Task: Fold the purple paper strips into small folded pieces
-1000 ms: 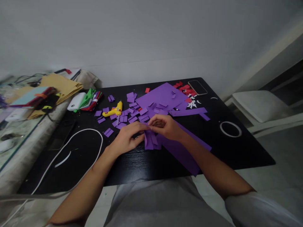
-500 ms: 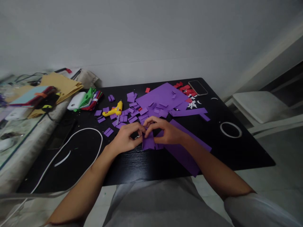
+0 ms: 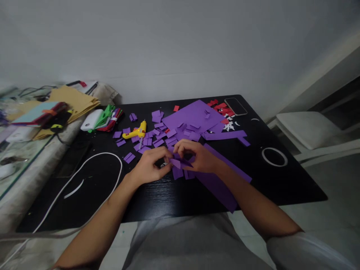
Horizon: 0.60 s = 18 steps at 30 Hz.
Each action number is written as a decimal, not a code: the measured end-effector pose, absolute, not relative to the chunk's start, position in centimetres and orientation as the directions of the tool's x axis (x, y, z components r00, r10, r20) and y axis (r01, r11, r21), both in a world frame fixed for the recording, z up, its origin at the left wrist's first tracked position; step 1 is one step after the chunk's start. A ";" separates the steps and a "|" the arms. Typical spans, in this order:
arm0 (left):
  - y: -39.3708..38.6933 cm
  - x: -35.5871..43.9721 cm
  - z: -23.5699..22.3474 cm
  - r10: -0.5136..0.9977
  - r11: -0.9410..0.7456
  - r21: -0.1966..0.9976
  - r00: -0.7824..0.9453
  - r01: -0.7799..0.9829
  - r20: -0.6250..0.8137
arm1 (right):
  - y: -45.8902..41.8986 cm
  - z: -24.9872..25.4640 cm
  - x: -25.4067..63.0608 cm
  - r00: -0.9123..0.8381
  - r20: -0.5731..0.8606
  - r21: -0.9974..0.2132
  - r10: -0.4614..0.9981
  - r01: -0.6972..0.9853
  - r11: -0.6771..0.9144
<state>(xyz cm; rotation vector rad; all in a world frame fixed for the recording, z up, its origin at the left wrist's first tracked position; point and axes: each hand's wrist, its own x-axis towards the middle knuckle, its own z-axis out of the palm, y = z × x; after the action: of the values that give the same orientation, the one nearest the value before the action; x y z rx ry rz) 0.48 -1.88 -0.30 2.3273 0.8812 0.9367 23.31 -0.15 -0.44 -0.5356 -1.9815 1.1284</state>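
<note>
Between my two hands is a small folded piece of purple paper [image 3: 176, 163], its flaps standing up. My left hand [image 3: 153, 164] pinches its left side between thumb and fingers. From the right, my right hand [image 3: 198, 155] grips the same piece with bent fingers; its fingertips are partly hidden. Just under the hands, more small purple pieces [image 3: 189, 174] lie on the black table [image 3: 157, 198]. A long purple strip [image 3: 216, 191] runs beneath my right wrist. Beyond the hands, many folded purple pieces [image 3: 170, 134] are scattered, some on a large purple sheet [image 3: 194, 112].
A yellow glue gun [image 3: 136, 131] lies left of the purple pieces. Red scraps [image 3: 225, 108], white scraps [image 3: 229, 125] and a phone [image 3: 235, 106] are at the back right. A white ring [image 3: 274, 156] is on the right, a white cable [image 3: 120, 165] loops on the left. A cluttered glass-topped surface [image 3: 17, 168] adjoins.
My fingers have shifted on the purple paper, and its flaps now fold up and toward the right between my hands. My forearms stay nearly in place.
</note>
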 end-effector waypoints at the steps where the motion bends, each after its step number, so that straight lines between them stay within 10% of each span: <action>1: -1.9 0.4 -0.3 0.711 -0.677 0.629 0.561 0.382 0.425 | -0.2 -0.3 23.2 -0.614 0.444 -0.832 0.653 -0.012 0.555; 18: -1.7 0.2 -0.4 0.708 -0.686 0.596 0.572 0.418 0.413 | -1.1 -1.1 23.1 -0.589 0.578 -0.547 0.565 0.235 0.804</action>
<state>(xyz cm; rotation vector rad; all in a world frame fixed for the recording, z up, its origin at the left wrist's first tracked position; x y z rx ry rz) 0.17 -1.69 -0.40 2.3706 0.9067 0.9003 23.13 -1.06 -1.10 -0.5868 -2.2009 0.5378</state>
